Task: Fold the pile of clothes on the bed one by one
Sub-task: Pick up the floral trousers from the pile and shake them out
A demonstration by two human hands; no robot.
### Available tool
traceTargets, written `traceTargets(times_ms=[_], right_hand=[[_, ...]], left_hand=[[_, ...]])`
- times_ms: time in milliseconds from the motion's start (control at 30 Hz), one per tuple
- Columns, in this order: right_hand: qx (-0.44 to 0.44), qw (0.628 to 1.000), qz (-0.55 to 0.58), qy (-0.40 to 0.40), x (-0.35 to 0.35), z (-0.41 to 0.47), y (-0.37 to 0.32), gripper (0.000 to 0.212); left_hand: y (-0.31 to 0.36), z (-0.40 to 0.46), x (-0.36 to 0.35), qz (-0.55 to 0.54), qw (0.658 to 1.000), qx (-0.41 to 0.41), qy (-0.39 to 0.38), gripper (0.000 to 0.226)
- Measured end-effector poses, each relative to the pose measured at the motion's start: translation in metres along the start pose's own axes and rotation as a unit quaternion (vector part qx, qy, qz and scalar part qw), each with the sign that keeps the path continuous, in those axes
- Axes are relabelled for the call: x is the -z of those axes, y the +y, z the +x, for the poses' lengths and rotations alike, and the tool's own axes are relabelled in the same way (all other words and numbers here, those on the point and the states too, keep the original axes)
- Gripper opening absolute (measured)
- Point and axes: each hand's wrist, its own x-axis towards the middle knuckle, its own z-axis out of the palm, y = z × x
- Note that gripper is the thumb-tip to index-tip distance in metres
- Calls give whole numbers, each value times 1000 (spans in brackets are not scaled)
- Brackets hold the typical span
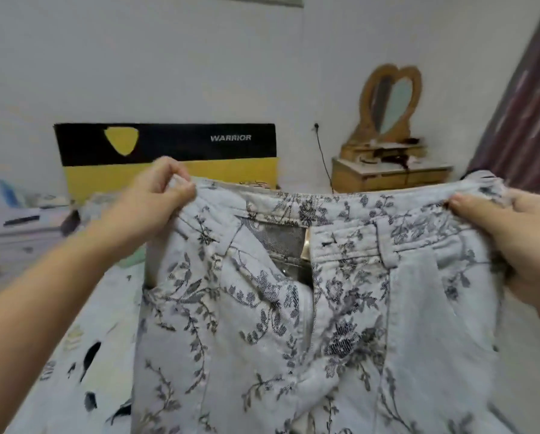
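A pair of pale blue trousers with a dark floral print (293,324) hangs in front of me, held up by its waistband, its fly open. My left hand (156,202) pinches the left end of the waistband between thumb and curled fingers. At the right end my right hand (512,242) grips the band, thumb on the front. The legs hang down past the bottom of the view over the bed (59,355). The pile of other clothes is hidden behind the trousers.
The bed sheet is pale with dark prints. A black and yellow cardboard box (168,155) leans on the wall behind. A wooden dresser with a heart-shaped mirror (390,145) stands at the back right, a curtain (525,114) at far right.
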Motion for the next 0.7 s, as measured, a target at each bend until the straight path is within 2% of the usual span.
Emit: traceTargets(times_ms=[67,133,200,300,400,500,533,600,700], right_hand=[[-54,995,-74,-34,4,-13,35,10],[-107,987,-119,-37,14,-13,88,10],[-146,972,-182,-30,27,-7,133,13],[-176,961,-209,-32,49,-6,204,9],[-222,946,-231,-58,74,1,269,9],[-289,916,-266,-85,93,10,328,42],[-300,911,-268,-92,99,12,346,39],[-303,904,-284,-104,109,18,377,19],[-299,895,-312,-109,126,29,421,10]], left_hand=[[-34,-8,-43,68,993,55,-85,24],[-63,-18,-85,138,975,68,-158,33],[-89,-27,-125,197,958,54,-202,32],[-132,-37,-184,231,937,65,-253,42],[-170,-44,-242,235,931,79,-267,44],[-200,-45,-303,213,934,95,-271,45],[-210,-44,-323,203,936,101,-269,44],[-229,-41,-361,200,936,108,-268,43],[-260,-36,-410,238,926,71,-283,33]])
